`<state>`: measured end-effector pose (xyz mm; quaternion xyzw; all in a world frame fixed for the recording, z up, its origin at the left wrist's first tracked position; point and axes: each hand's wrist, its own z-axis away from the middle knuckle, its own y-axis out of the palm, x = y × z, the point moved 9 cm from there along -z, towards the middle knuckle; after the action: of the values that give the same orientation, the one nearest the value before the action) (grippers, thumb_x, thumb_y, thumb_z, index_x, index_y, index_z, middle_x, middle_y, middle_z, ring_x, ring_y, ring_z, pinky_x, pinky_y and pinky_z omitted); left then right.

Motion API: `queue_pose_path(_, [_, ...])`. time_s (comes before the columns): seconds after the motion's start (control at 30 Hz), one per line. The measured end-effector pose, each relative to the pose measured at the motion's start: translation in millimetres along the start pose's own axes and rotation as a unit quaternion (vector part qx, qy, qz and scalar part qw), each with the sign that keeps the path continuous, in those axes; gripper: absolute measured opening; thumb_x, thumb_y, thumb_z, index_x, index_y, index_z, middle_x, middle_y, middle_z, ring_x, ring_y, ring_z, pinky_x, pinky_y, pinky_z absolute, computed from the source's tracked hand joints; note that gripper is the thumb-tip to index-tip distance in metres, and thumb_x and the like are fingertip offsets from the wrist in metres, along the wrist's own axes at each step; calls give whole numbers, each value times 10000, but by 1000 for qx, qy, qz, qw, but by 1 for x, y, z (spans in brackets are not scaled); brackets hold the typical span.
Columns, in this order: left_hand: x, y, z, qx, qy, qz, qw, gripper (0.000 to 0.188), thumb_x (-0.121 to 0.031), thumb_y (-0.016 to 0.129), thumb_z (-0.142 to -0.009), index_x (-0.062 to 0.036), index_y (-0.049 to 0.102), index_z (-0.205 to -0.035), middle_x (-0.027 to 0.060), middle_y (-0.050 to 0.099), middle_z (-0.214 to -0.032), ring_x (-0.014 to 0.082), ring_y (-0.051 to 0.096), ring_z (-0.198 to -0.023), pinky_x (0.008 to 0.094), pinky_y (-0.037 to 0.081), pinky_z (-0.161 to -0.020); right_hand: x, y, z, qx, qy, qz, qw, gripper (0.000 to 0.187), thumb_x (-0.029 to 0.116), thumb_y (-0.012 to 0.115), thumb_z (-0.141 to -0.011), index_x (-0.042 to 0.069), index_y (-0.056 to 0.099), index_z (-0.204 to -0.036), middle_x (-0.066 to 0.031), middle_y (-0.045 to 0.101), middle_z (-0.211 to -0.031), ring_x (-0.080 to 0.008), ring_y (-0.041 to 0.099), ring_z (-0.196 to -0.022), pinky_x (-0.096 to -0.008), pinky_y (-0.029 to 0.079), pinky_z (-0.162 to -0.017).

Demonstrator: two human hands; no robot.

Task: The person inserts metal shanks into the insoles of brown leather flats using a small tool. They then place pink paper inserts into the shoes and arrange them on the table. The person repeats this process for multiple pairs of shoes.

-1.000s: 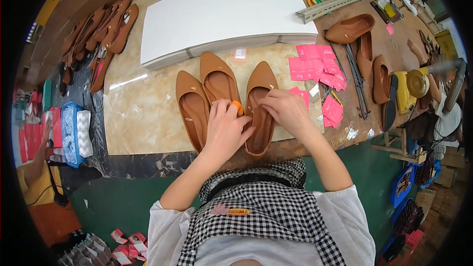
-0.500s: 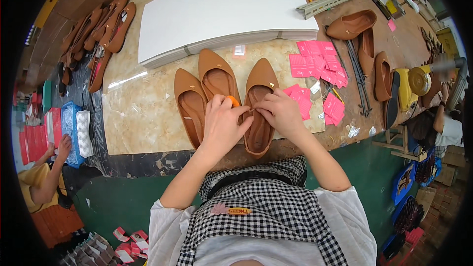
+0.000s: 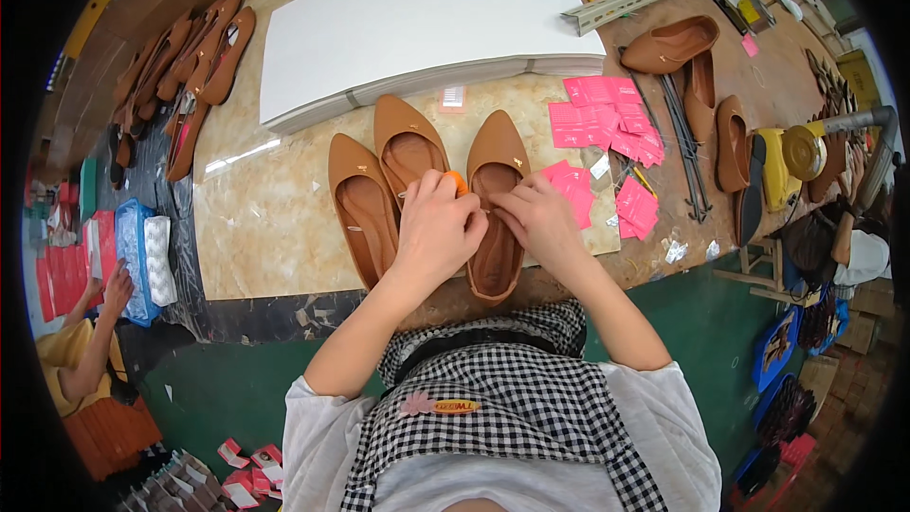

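Three brown pointed flat shoes lie toes away from me on the marble-patterned board: a left shoe (image 3: 355, 171), a middle shoe (image 3: 409, 125) and a right shoe (image 3: 498, 137), each with a small gold ornament. My left hand (image 3: 438, 232) is closed over the middle and right shoes, its fingers curled round a small orange object (image 3: 459, 183); only part of that shows, so its kind is unclear. At the right shoe's opening, my right hand (image 3: 542, 220) has thumb and forefinger pinched together. Whatever is between those fingertips is too small to make out.
A stack of white sheets (image 3: 427, 28) lies behind the shoes. Pink cards (image 3: 602, 114) are scattered to the right, near more brown shoes (image 3: 671, 45) and thin black rods (image 3: 684, 147). Several shoes (image 3: 223, 62) stand at the left. A co-worker's hand (image 3: 118, 289) is beside a blue basket (image 3: 136, 265).
My left hand has curled tighter and turned, and its thumb has drawn in. The orange object stands a little higher beside it. My right hand stays pinched at the right shoe.
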<state>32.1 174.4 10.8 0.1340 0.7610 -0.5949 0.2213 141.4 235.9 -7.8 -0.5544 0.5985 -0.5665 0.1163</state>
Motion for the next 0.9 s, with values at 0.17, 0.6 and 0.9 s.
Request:
queue_pose_path(0.17, [33, 14, 3, 45, -130, 329, 934, 173, -126, 620, -913, -6, 615, -788, 39, 604, -809, 147, 532, -795, 294, 435, -738, -2, -29, -10, 112, 81, -112, 984, 193, 147, 736, -837, 55, 719, -1006, -58, 702, -886, -168, 633, -898, -324, 522, -764])
queue_pose_path(0.6, [34, 26, 7, 63, -195, 452, 868, 140, -80, 695, -914, 27, 724, -999, 43, 739, -895, 85, 652, -866, 225, 501, -804, -28, 2, 19, 195, 282, -503, 793, 184, 30, 682, -919, -13, 663, -1097, -51, 718, -970, -99, 669, -934, -237, 539, -811])
queue_pose_path(0.9, [31, 20, 10, 82, -173, 328, 925, 133, -134, 756, -860, -45, 779, -956, 62, 681, -788, 118, 609, -735, 265, 477, -704, -30, 7, 18, 76, 251, -441, 858, 125, 81, 711, -914, -5, 681, -999, -27, 699, -917, -82, 654, -866, -241, 535, -752])
